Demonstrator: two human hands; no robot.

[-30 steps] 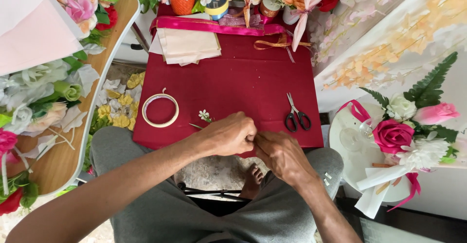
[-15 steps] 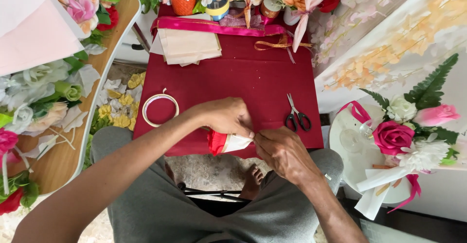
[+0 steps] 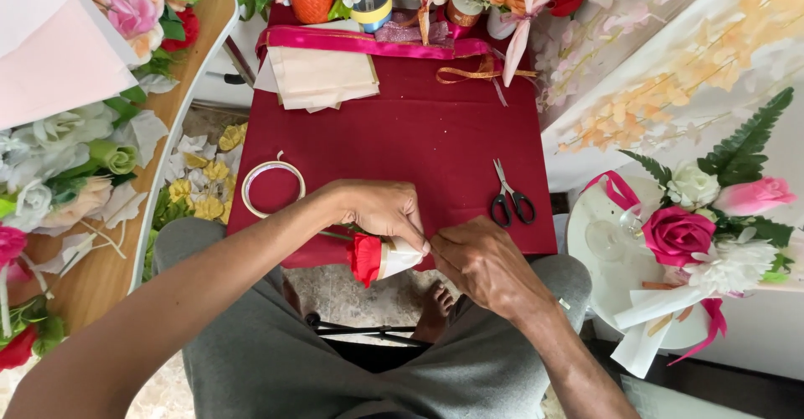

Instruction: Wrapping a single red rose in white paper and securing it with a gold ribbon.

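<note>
right hand (image 3: 486, 264): fingertips pinched on the cream wrap end of the red flower (image 3: 367, 258)
left hand (image 3: 381, 209): curled over flower, pinching same wrap
flower: at near edge of red cloth (image 3: 419, 134), over lap
scissors (image 3: 511, 197): on cloth, right of hands
tape ring (image 3: 272, 188): on cloth, left
paper stack (image 3: 322, 75): cloth's far end

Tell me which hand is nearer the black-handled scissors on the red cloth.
Right. The right hand lies just below the black-handled scissors, slightly to their left; the left hand is farther left, holding the red paper flower.
</note>
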